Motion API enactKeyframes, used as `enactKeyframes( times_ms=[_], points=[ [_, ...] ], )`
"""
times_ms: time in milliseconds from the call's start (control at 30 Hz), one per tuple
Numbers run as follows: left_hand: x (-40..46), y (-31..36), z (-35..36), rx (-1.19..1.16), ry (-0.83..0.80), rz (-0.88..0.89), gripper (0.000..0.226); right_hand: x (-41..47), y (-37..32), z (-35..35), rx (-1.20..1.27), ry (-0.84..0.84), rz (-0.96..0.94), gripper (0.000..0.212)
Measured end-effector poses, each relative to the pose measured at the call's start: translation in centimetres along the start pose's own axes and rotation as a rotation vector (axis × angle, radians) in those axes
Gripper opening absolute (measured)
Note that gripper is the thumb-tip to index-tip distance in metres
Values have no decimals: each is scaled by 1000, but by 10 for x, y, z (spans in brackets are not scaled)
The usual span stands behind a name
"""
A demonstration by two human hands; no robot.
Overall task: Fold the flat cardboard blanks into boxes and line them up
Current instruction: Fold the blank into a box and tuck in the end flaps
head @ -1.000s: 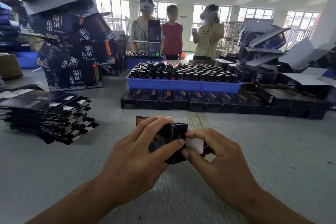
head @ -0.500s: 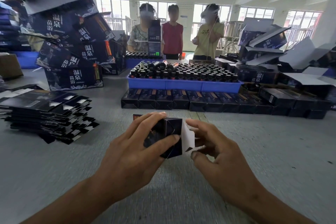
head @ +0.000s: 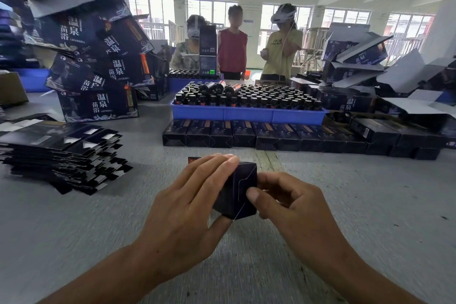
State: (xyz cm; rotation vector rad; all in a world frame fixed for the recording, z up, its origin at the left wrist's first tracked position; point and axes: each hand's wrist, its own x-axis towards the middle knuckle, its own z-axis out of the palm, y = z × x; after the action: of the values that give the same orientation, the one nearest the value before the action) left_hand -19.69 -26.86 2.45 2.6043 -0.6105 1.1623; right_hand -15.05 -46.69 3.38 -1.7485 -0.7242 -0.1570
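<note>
Half a second earlier a white flap had stood out from the end of the small dark box [head: 235, 192]; now it was tucked in, and the end facing the camera showed only dark card with its seams. The left hand [head: 187, 207] had its grip wrapped round the box, fingers over the top and thumb under the lower corner. The right hand [head: 293, 207] had closed in from the right, its fingers curled and its thumb tip pressed against the box's right edge, so both grips were grasping the box. The box was held just above the grey worktop [head: 370, 217], tilted with a corner downward, in the middle foreground.

Beyond it a row of finished boxes [head: 271, 136] lay side by side along the front of a blue tray [head: 246, 115] filled with dark bottles [head: 259, 99]. To the left a stack of flat blanks [head: 61, 153] rested on the worktop, well apart from the hands. Behind that stack large printed cartons [head: 98, 64] were piled unevenly, and more open cartons [head: 370, 69] were heaped at the right. Three people [head: 233, 44] stood on the far side of the worktop, partly hidden by an upright carton.
</note>
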Motion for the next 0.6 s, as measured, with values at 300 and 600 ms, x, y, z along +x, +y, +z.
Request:
enactKeyframes(
  times_ms=[300,600],
  points=[
    [2,6,0,12,-13,-30,74,-1,-7,1,77,37,-11,12],
    [3,7,0,-3,-9,-14,72,-2,-4,5,-22,108,6,26]
  ],
)
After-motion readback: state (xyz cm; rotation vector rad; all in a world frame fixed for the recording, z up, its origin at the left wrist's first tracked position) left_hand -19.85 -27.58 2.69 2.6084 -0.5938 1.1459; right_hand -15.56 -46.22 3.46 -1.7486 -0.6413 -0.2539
